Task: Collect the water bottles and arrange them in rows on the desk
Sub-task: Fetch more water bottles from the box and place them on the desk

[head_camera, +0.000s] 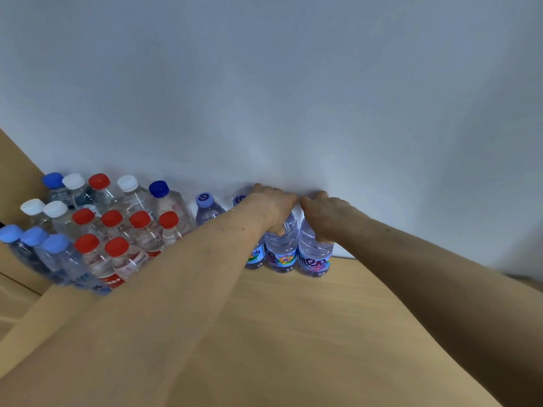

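I see the left hand (274, 208) clamped on the top of one purple-labelled bottle (281, 254). The right hand (324, 214) clamps the adjacent bottle (315, 258). Both stand upright on the table (293, 333).

plain pale blue-grey wall (293, 83) — filling the upper half, tan panel (14, 160) at the far left edge

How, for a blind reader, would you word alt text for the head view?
A person's left hand grips the top of one purple-labelled bottle and the right hand its neighbour, both upright on a wooden desk against a white wall. Left of them stand rows of bottles with red, white and blue caps.
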The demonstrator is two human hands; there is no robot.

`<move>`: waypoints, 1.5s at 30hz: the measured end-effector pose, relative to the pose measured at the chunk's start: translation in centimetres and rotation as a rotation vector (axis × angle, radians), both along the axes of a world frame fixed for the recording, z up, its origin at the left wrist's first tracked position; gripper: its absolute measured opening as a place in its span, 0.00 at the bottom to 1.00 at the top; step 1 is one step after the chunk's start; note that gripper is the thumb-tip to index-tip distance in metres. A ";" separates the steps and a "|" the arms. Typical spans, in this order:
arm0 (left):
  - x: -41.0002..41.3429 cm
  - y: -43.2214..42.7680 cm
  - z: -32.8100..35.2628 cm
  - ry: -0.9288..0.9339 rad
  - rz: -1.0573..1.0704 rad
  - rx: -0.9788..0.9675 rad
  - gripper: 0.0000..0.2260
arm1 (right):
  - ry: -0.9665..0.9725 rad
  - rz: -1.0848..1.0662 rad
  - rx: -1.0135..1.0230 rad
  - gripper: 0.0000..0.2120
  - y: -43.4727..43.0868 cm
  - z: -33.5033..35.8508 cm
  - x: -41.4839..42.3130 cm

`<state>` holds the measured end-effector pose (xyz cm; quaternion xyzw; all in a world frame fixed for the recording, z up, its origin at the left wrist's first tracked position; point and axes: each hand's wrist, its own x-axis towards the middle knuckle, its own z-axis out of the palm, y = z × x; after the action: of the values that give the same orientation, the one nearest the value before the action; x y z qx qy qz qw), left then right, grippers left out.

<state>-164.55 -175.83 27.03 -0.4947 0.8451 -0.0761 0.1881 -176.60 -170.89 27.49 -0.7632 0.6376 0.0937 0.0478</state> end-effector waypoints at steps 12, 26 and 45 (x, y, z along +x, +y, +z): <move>-0.5 1.0 0.1 -0.021 0.065 -0.054 0.20 | 0.093 0.034 -0.164 0.18 1.1 -0.5 0.0; -1.5 3.8 5.5 -0.075 -0.062 -0.163 0.19 | 0.214 -0.108 -0.256 0.14 6.1 5.6 1.0; -15.6 22.9 12.8 0.071 -0.707 -0.172 0.11 | 0.336 -0.833 -0.210 0.12 29.5 11.4 -8.1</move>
<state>-180.12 -152.94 39.87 -0.1881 0.9604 -0.1901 0.0786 -184.68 -141.39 38.86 -0.4167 0.8950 0.1238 -0.1002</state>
